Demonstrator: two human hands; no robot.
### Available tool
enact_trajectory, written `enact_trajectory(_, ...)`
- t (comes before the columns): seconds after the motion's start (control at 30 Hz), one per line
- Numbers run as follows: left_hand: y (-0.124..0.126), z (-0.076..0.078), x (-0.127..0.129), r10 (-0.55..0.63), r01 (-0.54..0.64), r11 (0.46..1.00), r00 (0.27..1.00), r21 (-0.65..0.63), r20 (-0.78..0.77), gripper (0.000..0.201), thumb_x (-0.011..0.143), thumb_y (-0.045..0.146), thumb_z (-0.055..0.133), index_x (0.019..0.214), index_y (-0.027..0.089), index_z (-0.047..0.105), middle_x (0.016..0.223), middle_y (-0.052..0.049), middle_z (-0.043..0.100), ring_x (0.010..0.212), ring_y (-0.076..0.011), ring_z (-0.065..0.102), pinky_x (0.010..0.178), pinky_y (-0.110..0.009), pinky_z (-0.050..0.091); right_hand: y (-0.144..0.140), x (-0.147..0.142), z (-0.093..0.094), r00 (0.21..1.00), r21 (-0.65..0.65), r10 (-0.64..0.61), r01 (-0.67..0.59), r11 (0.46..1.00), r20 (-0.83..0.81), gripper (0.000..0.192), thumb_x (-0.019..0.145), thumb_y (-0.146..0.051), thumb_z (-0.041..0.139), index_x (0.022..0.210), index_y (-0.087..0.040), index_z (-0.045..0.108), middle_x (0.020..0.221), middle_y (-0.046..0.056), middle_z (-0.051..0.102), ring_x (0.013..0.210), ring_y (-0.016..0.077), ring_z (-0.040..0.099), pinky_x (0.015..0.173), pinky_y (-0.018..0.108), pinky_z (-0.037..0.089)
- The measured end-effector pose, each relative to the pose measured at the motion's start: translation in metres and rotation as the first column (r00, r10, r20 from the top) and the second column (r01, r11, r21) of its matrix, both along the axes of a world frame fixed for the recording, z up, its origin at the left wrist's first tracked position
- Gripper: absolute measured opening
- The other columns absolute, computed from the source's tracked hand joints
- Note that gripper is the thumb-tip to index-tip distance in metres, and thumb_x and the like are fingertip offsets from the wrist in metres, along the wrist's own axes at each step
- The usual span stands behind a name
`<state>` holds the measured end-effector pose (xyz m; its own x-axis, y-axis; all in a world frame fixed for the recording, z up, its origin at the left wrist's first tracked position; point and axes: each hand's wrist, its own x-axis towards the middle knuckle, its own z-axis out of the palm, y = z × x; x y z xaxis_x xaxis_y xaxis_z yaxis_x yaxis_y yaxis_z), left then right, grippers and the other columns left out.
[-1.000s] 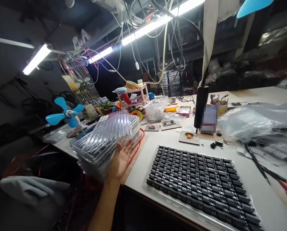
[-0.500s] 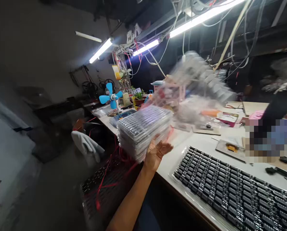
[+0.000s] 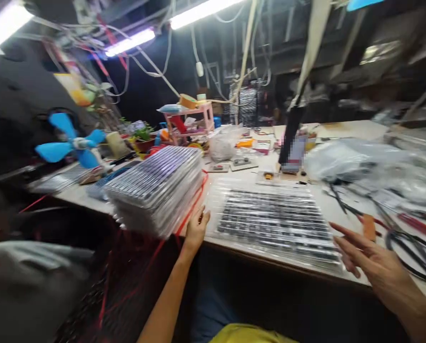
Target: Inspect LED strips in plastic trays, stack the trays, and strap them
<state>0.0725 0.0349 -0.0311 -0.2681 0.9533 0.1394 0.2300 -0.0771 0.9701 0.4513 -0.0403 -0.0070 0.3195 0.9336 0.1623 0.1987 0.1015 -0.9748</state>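
A tall stack of clear plastic trays (image 3: 157, 188) rests at the left end of the white table (image 3: 344, 209). My left hand (image 3: 196, 228) lies at the table's front edge, just right of the stack's base, and seems to hold nothing; the picture is blurred. A tray of small black parts (image 3: 275, 224), with a clear tray laid over it, sits in front of me. My right hand (image 3: 370, 259) hovers at that tray's right front corner, fingers spread and empty.
A blue fan (image 3: 72, 143) stands at the left. A pink shelf (image 3: 193, 119) with tape rolls is at the back. Plastic bags (image 3: 362, 162) lie on the right, with scissors (image 3: 411, 245) and red-handled tools near them. A red cord (image 3: 189, 212) runs beside the stack.
My left hand came off the side of the stack and dropped to the table edge. A clear tray now covers the black parts. My right hand has come into view at the right.
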Motion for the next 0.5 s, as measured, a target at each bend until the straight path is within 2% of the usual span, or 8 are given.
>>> enact_trajectory(0.07,0.014,-0.007,0.004,-0.028,0.03,1.0,0.991,0.01,-0.128,0.038,0.075,0.045,0.061,0.096,0.015,0.069,0.085,-0.006,0.055,0.089,-0.0218,0.052,0.086,-0.035,0.04,0.001,0.011,-0.014,0.999,-0.142,0.042,-0.046,0.989,-0.032,0.059,0.063,-0.059,0.071,0.112,-0.025,0.067,0.06,0.004,0.054,0.038,0.0145,0.043,0.03,0.029,0.032)
enact_trajectory(0.13,0.023,-0.014,0.009,-0.043,0.047,0.999,0.969,0.01,-0.242,0.034,0.075,0.044,0.059,0.09,0.016,0.071,0.08,-0.006,0.054,0.089,-0.0246,0.052,0.092,-0.042,0.037,0.002,0.02,-0.027,0.999,-0.188,0.025,-0.018,0.982,0.036,0.063,0.066,-0.061,0.068,0.118,-0.026,0.062,0.068,0.003,0.056,0.042,0.013,0.044,0.034,0.028,0.034)
enact_trajectory(0.2,0.028,-0.021,0.013,-0.035,0.041,0.999,0.943,0.011,-0.33,0.036,0.077,0.043,0.055,0.096,0.016,0.07,0.084,-0.007,0.055,0.094,-0.0271,0.051,0.096,-0.046,0.034,0.004,0.026,-0.035,0.979,-0.196,0.015,0.026,0.98,0.203,0.063,0.068,-0.064,0.063,0.117,-0.025,0.062,0.069,0.001,0.055,0.045,0.0123,0.044,0.038,0.027,0.037)
enact_trajectory(0.3,0.033,-0.028,0.012,-0.031,0.04,0.999,0.91,0.013,-0.413,0.044,0.082,0.044,0.047,0.113,0.016,0.064,0.103,-0.011,0.056,0.107,-0.0282,0.048,0.103,-0.048,0.029,0.01,0.032,-0.038,0.913,-0.251,0.057,0.051,0.967,0.404,0.065,0.073,-0.069,0.053,0.117,-0.022,0.062,0.072,0.003,0.059,0.045,0.0127,0.047,0.044,0.029,0.042)
enact_trajectory(0.4,0.04,-0.026,0.008,-0.104,0.111,0.994,0.889,-0.01,-0.446,0.047,0.085,0.044,0.043,0.12,0.018,0.059,0.121,-0.011,0.055,0.117,-0.0263,0.045,0.107,-0.045,0.027,0.023,0.031,-0.034,0.88,-0.261,0.043,0.094,0.961,0.474,0.067,0.077,-0.069,0.045,0.12,-0.02,0.06,0.08,0.005,0.063,0.051,0.0151,0.054,0.051,0.03,0.045)
enact_trajectory(0.5,0.05,-0.016,0.009,-0.255,0.258,0.965,0.867,-0.053,-0.429,0.048,0.086,0.046,0.043,0.124,0.02,0.056,0.129,-0.008,0.055,0.123,-0.0232,0.045,0.109,-0.042,0.027,0.041,0.028,-0.032,0.868,-0.191,-0.023,0.135,0.972,0.496,0.065,0.079,-0.065,0.044,0.12,-0.017,0.058,0.087,0.007,0.063,0.054,0.0154,0.055,0.058,0.033,0.048)
